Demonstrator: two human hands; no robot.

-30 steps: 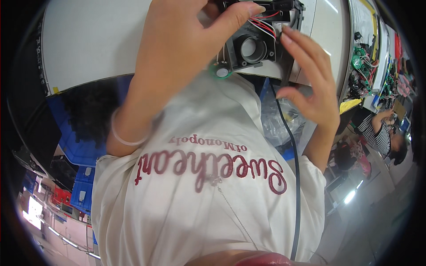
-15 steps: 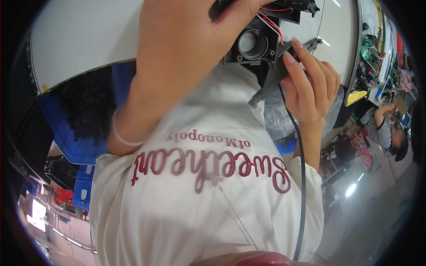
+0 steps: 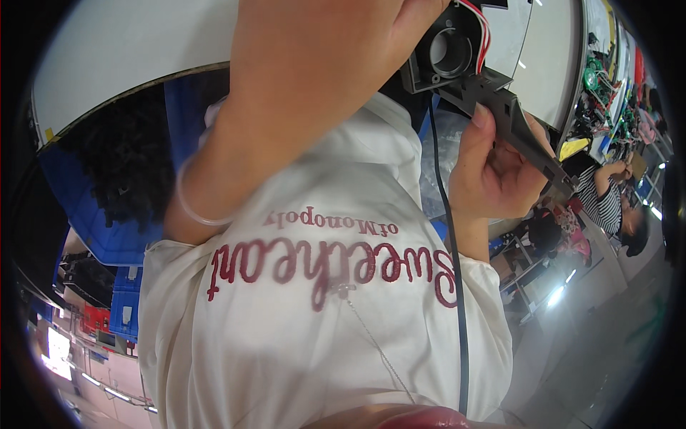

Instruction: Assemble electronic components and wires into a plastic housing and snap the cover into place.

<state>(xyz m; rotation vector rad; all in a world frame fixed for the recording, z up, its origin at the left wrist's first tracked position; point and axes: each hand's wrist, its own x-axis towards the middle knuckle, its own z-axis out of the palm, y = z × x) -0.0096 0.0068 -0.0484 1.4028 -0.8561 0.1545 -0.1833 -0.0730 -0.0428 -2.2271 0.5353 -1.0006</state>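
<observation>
My left hand (image 3: 336, 50) reaches up to the top edge, its fingers closed at the black plastic housing (image 3: 421, 68); the fingertips are cut off by the frame. The housing has a round ring-shaped opening (image 3: 450, 52). Red and white wires (image 3: 484, 36) run down beside the opening. With thumb and fingers, my right hand (image 3: 493, 175) grips a long dark grey plastic strip (image 3: 525, 132) with small slots. Its upper end meets the housing's lower right corner; I cannot tell whether they are joined. A black cable (image 3: 449, 207) hangs below the housing, in front of my white shirt.
A white worktable (image 3: 128, 64) spans the top. Below its left edge stands a blue bin (image 3: 107, 239) of black parts. Clear plastic film (image 3: 446, 154) lies behind the cable. Wires and green boards (image 3: 597, 86) crowd the far right, where a person in a striped top (image 3: 607, 196) sits.
The housing has moved right and tilted. My right hand has turned, swinging the strip so that its free end now points down to the right instead of down to the left.
</observation>
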